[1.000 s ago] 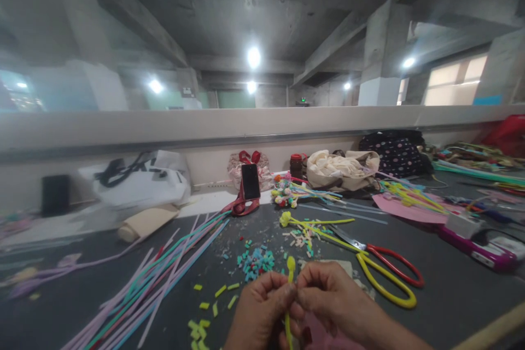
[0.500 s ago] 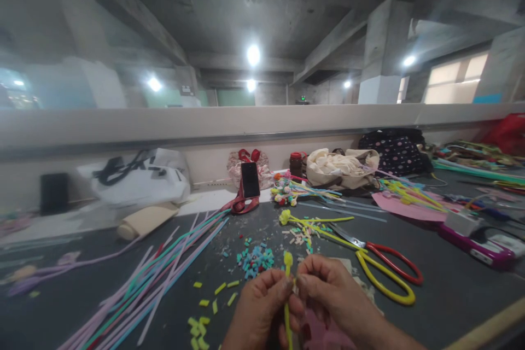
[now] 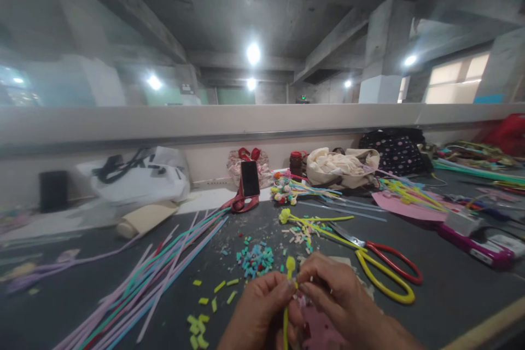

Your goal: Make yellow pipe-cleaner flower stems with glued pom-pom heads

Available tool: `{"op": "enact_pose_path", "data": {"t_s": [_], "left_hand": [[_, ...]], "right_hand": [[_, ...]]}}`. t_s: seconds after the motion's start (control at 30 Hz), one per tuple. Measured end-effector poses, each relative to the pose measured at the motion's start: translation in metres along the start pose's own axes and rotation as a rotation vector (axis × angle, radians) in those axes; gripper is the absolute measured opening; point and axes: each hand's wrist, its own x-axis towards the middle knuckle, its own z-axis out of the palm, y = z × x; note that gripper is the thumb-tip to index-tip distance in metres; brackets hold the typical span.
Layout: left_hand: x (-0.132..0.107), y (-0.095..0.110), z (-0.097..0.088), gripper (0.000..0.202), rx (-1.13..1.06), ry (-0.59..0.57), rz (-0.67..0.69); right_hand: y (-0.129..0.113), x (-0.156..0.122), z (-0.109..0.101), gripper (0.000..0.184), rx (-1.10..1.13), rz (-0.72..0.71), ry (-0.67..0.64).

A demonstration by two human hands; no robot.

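Near the bottom centre, my left hand (image 3: 266,306) is closed around a yellow flower stem (image 3: 286,320), a thin strip with a bud-like top (image 3: 290,263) that stands upright above the fingers. My right hand (image 3: 338,295) meets it from the right, thumb and forefinger pinched together against the stem just below the bud. A speck of yellow shows between the fingertips, but what the right hand pinches is too small to name. Short cut yellow pieces (image 3: 198,324) lie left of my hands. Beyond them sits a heap of small blue pieces (image 3: 256,260).
Scissors (image 3: 388,268) with red and yellow handles lie to the right, beside finished-looking yellow stems (image 3: 314,225). Long coloured strips (image 3: 164,279) spread across the left. At the back are a phone (image 3: 250,179), a flower bundle (image 3: 287,188), a cloth bag (image 3: 342,167) and a purple power strip (image 3: 476,246).
The yellow stem's bud has dipped slightly and leans a little to the right. My right fingers have shifted slightly at the stem; the things on the table have not moved.
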Motion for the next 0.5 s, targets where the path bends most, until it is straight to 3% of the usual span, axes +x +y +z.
{"op": "enact_pose_path", "data": {"t_s": [0.17,0.3,0.5], "left_hand": [[0.005,-0.004,-0.009,0.039,0.114,0.059,-0.046],[0.006,-0.004,-0.011,0.041,0.198,0.03,-0.102],[0.005,-0.004,-0.007,0.037,0.224,0.003,-0.133]], "right_hand": [[0.009,0.003,-0.021,0.013,0.135,0.13,-0.035],[0.013,0.004,-0.029,0.013,0.262,0.243,-0.019],[0.011,0.002,-0.03,0.015,0.248,0.187,-0.078]]}}
